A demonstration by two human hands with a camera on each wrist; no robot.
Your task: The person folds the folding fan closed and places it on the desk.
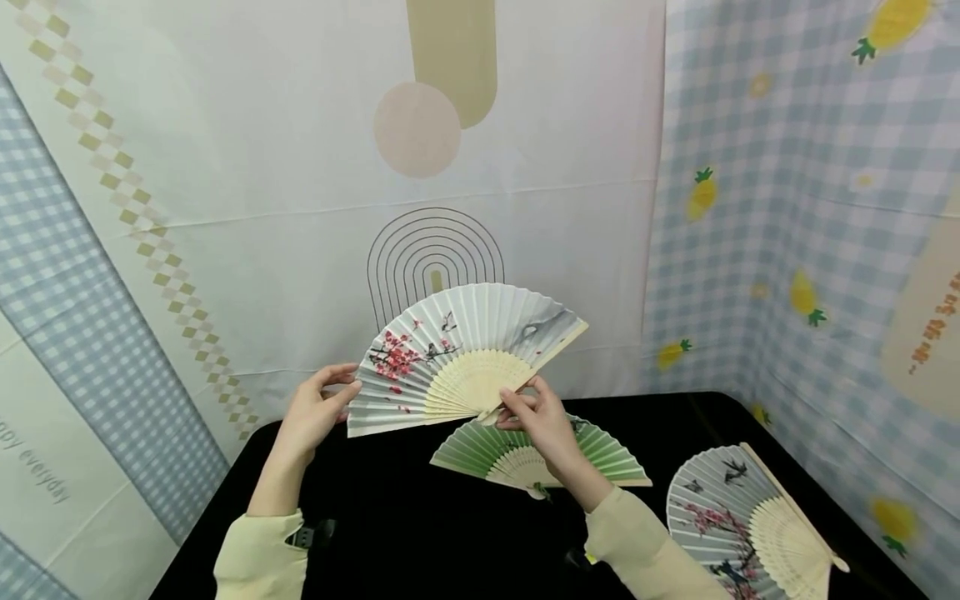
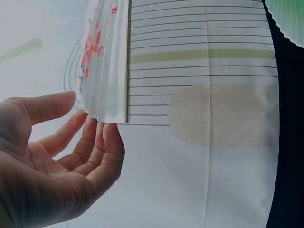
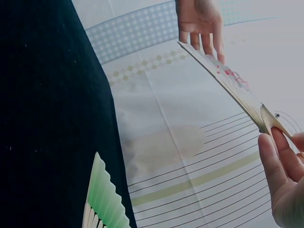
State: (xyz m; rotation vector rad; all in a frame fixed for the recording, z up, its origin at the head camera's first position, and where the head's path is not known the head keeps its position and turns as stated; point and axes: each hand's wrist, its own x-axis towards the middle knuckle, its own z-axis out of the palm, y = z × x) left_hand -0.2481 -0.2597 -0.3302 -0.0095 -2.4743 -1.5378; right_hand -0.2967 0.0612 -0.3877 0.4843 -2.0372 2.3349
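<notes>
A white folding fan [image 1: 457, 354] painted with red blossoms is held fully spread above the far edge of the black counter [image 1: 390, 517], in front of a patterned cloth backdrop [image 1: 247, 167]. Its pivot end is pinched by the curled fingers and thumb of the right hand [image 1: 542, 421], while its outer left edge is touched by the straight, relaxed fingertips of the left hand [image 1: 315, 412], which is open. A green fan [image 1: 592, 454] is seen lying spread on the counter just beneath the right hand. A third fan [image 1: 738, 517], grey with blossoms and swallows, is laid open near the counter's right edge.
</notes>
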